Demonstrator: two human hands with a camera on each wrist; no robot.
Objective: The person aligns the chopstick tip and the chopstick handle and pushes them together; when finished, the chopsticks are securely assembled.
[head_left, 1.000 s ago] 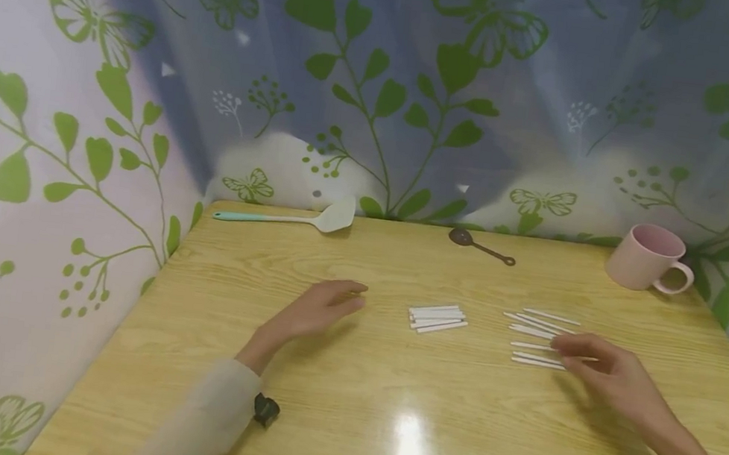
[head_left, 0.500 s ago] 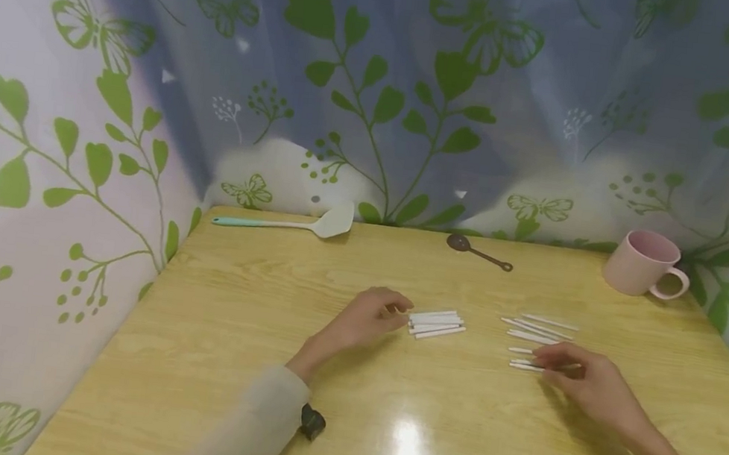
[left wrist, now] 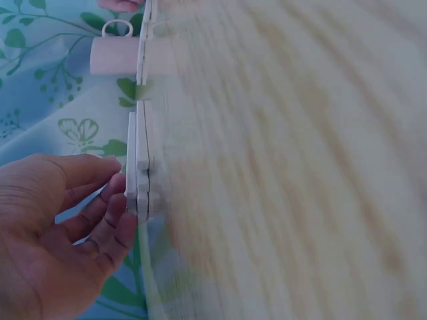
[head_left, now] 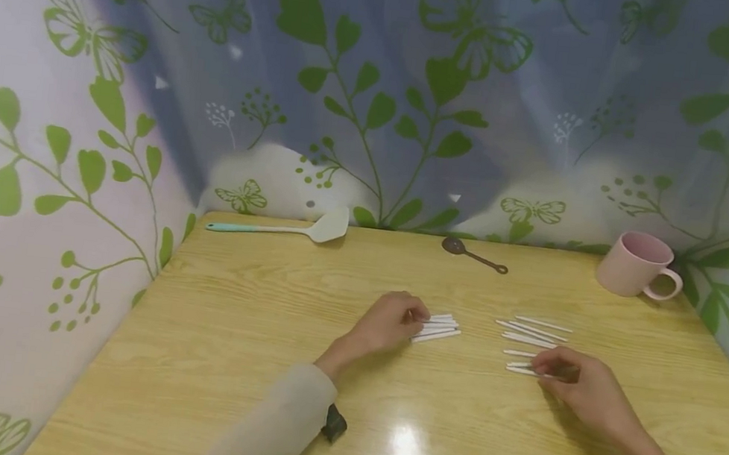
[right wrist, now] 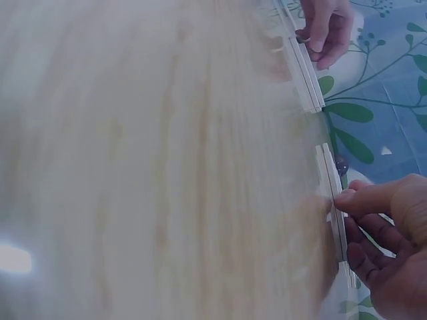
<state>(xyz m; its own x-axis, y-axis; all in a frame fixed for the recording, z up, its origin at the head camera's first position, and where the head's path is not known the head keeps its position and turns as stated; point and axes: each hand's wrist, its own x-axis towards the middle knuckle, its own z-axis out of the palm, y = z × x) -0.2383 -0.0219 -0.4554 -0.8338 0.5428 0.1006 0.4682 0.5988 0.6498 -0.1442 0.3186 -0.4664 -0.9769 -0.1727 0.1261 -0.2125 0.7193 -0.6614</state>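
Note:
Several slim white sticks lie on the table in two groups. The left group (head_left: 439, 329) is a tight bundle; the right group (head_left: 531, 335) is spread out, roughly parallel. My left hand (head_left: 389, 324) reaches over the bundle's left ends, fingers loosely bent, with a gap between thumb and forefinger. In the left wrist view its fingertips (left wrist: 120, 200) are right at the stick ends. My right hand (head_left: 592, 389) pinches a white stick (head_left: 519, 369) at the front of the right group; in the right wrist view the thumb lies against it. The fingers hide the stick's right end.
Along the back edge of the wooden table (head_left: 261, 306) lie a spatula (head_left: 331, 225) with a turquoise handle and a small dark brown spoon (head_left: 472, 255). A pink mug (head_left: 633, 266) stands at the back right. Patterned cloth (head_left: 378, 109) borders the table.
My left hand has moved right, from beside the bundle to over its left ends. My right hand has shifted slightly left and nearer, to the front sticks of the right group.

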